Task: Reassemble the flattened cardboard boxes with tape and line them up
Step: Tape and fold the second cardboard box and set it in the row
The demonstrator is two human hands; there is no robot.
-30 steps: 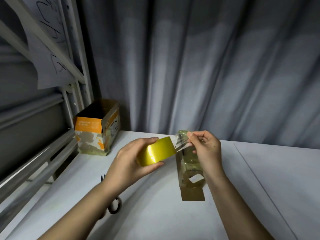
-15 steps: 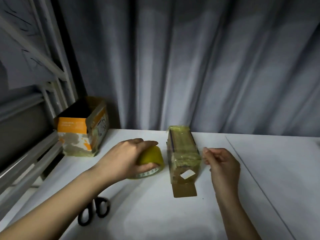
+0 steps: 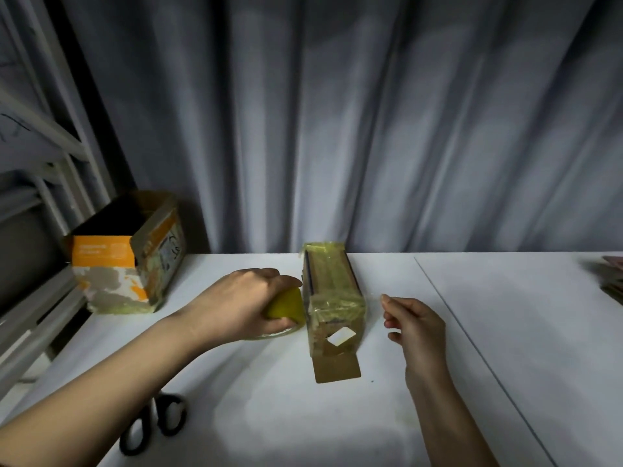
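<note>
Yellow tape roll (image 3: 286,306) sits under your left hand (image 3: 242,303), lying flat on the white table (image 3: 505,332) with its clear lower rim showing beneath your palm. Your fingers curl over the roll's top and grip it; their tips are hidden behind the roll, right against the left side of the narrow box (image 3: 332,298).

That narrow box lies lengthwise in the middle of the table, its far end close to the grey curtain (image 3: 371,112). It is wrapped in glossy yellowish tape, and its near end face has a cut-out with a pale patch showing. A brown cardboard flap (image 3: 337,367) folds out flat on the table from that near end.

Your right hand (image 3: 416,328) is near the box's right side, apart from it. Its fingers are loosely bent, thumb and forefinger close together at the tips; whether they pinch anything cannot be told.

The orange-and-white box (image 3: 126,261) stands upright and open-topped at the far left of the table, beside the metal rack (image 3: 50,156), well apart from the narrow box. Black-handled scissors (image 3: 153,423) lie at the near left, partly under your left forearm. A flat stack (image 3: 612,279) of something rests at the far right edge, too cut off to identify.
</note>
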